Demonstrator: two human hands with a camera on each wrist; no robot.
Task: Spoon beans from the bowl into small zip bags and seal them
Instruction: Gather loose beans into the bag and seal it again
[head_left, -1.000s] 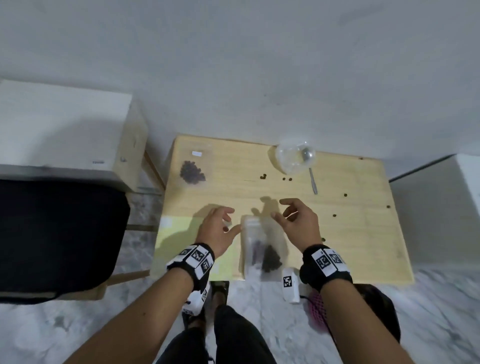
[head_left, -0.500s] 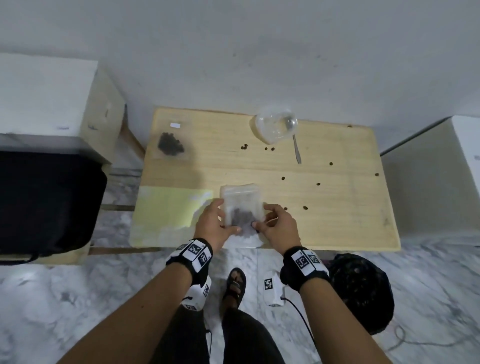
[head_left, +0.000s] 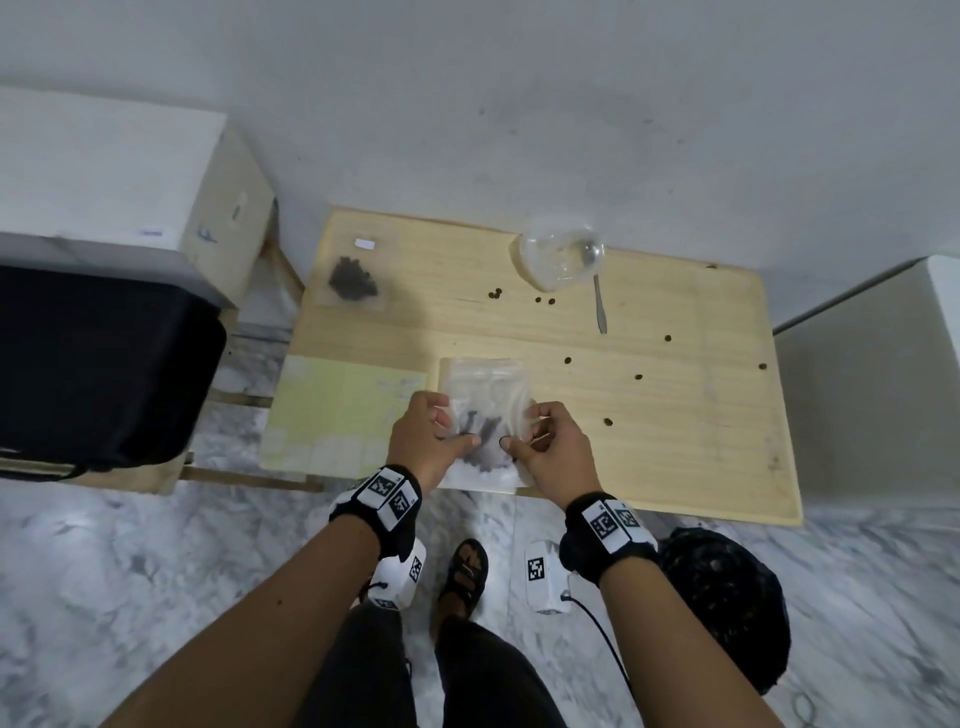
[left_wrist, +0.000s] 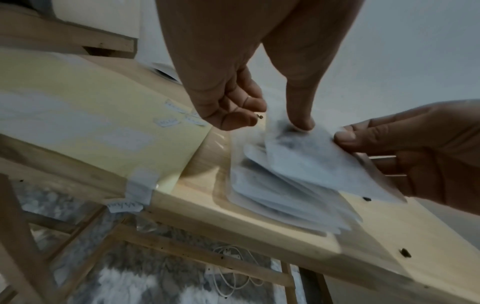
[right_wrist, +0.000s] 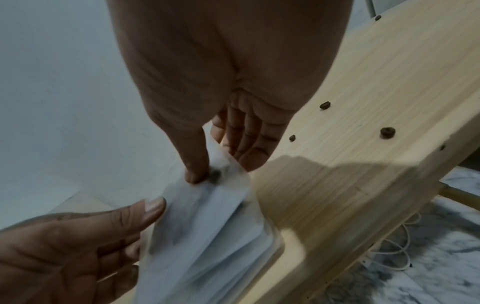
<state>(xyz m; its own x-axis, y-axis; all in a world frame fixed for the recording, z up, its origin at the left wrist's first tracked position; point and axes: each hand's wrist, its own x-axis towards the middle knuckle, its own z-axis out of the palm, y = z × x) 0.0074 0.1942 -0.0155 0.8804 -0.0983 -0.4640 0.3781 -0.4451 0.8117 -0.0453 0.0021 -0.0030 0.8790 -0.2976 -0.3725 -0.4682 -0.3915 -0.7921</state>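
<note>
at the table's (head_left: 675, 467) near edge, both hands' grip pinching a blurred bag (head_left: 485, 410), beans inside half hidden

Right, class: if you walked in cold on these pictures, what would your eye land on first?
First, the two hands, left and right, pinching a clear bag of beans over a stack of bags at the table's near edge. Next, loose beans dotted across the wood. Then the clear bowl and spoon at the far edge.

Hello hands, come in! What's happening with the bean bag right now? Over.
Left hand and right hand both pinching the zip bag of beans. Bag over the table's near edge. Loose beans scattered beside it.
</note>
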